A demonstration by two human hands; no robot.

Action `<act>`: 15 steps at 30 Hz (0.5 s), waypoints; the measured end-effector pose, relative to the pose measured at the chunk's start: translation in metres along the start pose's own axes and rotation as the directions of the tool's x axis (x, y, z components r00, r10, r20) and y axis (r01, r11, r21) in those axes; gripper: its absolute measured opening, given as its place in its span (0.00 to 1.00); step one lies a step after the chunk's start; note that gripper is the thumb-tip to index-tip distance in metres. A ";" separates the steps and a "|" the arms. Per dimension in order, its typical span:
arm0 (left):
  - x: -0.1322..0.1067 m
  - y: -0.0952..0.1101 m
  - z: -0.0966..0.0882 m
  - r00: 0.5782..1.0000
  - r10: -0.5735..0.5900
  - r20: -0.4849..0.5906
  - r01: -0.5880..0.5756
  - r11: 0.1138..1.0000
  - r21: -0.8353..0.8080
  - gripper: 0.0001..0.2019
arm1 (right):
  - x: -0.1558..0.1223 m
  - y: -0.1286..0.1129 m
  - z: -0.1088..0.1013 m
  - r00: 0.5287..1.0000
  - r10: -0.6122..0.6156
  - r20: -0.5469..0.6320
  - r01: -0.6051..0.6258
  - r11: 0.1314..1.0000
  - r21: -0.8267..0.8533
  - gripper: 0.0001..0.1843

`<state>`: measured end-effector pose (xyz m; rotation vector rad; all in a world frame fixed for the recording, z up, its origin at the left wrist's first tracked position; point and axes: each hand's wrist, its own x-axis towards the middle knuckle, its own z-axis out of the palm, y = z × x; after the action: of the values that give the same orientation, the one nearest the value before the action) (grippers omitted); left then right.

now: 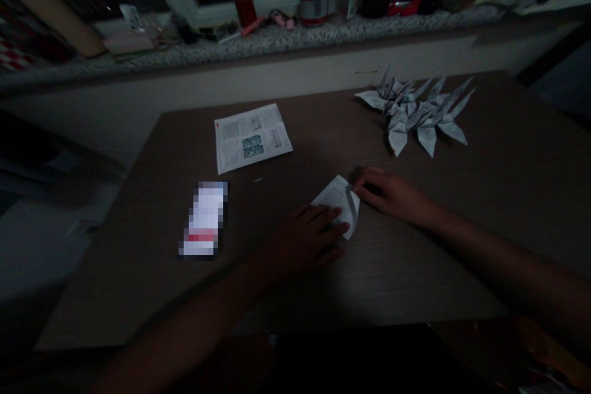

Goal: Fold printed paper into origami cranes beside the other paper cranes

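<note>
"what's on the table (429,271)?"

"1 folded paper (336,203), 1 printed sheet (252,137) beyond it to the left, 1 blurred oblong (203,220) left of it, and at least 4 paper cranes (413,114) beyond it to the right."

"your hands?"

"my left hand (307,239) lies flat on it, arm reaching in from the near left. my right hand (390,194) touches its right edge, arm reaching in from the right; i can't tell if it grips."

"and the paper?"

"long axis runs far left to near right, tip pointing near right."

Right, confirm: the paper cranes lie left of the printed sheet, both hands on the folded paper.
Wrong: the paper cranes lie right of the printed sheet in the head view. The left hand and right hand are on the folded paper.
</note>
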<state>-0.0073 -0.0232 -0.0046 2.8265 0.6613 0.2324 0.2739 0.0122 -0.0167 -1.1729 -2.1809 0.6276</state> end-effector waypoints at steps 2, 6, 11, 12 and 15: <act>0.000 0.000 0.001 1.000 0.003 -0.011 -0.003 1.000 -0.013 0.22 | 0.000 -0.003 0.005 1.000 0.009 -0.013 -0.010 0.997 -0.072 0.09; 0.000 0.000 0.003 0.999 0.010 -0.039 -0.012 0.999 -0.046 0.22 | 0.000 -0.007 0.013 0.998 0.038 -0.052 -0.047 0.984 -0.173 0.08; 0.001 0.000 0.001 0.998 0.028 -0.051 -0.031 0.997 -0.076 0.20 | 0.001 -0.006 0.016 0.996 0.065 -0.060 -0.076 0.975 -0.207 0.07; 0.002 0.000 0.000 0.999 0.024 -0.049 -0.028 0.996 -0.079 0.19 | 0.001 -0.006 0.016 0.996 0.063 -0.061 -0.075 0.975 -0.211 0.07; 0.002 0.001 -0.002 0.999 0.006 -0.042 -0.009 0.997 -0.080 0.19 | 0.002 -0.005 0.018 0.996 0.059 -0.069 -0.073 0.972 -0.223 0.07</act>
<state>-0.0054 -0.0221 -0.0019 2.7547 0.6357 0.3123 0.2578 0.0087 -0.0258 -1.3670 -2.2119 0.3712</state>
